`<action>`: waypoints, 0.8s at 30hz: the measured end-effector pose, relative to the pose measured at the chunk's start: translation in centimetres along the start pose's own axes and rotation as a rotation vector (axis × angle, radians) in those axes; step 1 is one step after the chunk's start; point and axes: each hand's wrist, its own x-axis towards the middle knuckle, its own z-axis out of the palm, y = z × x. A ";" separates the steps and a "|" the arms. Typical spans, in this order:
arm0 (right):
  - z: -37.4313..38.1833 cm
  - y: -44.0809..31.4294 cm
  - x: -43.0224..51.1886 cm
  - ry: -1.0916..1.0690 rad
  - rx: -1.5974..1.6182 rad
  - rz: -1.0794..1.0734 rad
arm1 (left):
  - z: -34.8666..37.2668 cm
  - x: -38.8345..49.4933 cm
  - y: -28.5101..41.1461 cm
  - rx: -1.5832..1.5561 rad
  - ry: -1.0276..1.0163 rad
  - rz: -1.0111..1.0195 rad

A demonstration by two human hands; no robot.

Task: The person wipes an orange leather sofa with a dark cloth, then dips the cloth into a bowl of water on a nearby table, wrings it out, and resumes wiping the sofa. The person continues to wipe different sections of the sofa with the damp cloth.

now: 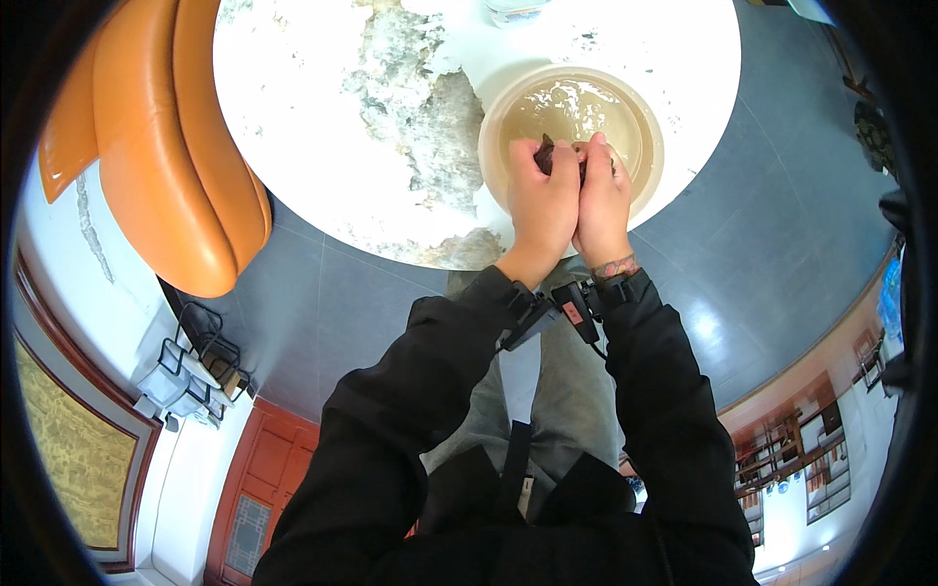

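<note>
A round, pale basin (654, 128) holds cloudy, yellowish-brown water (564, 106), whose surface glints with light. Over its near half, my left hand (541, 201) and my right hand (604, 194) press side by side. Both are closed around a dark brown, wet-looking object (544, 157), too hidden by my fingers to name. A bit of it sticks up beside my left thumb, and more shows between the two hands. I cannot tell whether the fingertips dip into the water. Small black devices (575, 304) are strapped at my wrists.
The basin stands on a round white table (293, 146) with grey marbling, near its right front edge. A clear plastic container (516, 11) is at the far side. An orange padded chair (157, 132) stands at the left. Grey tiled floor (762, 242) surrounds the table.
</note>
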 end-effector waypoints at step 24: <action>-2.4 -2.1 0.1 -0.235 0.377 0.585 | -1.6 1.5 2.7 0.425 -0.492 1.175</action>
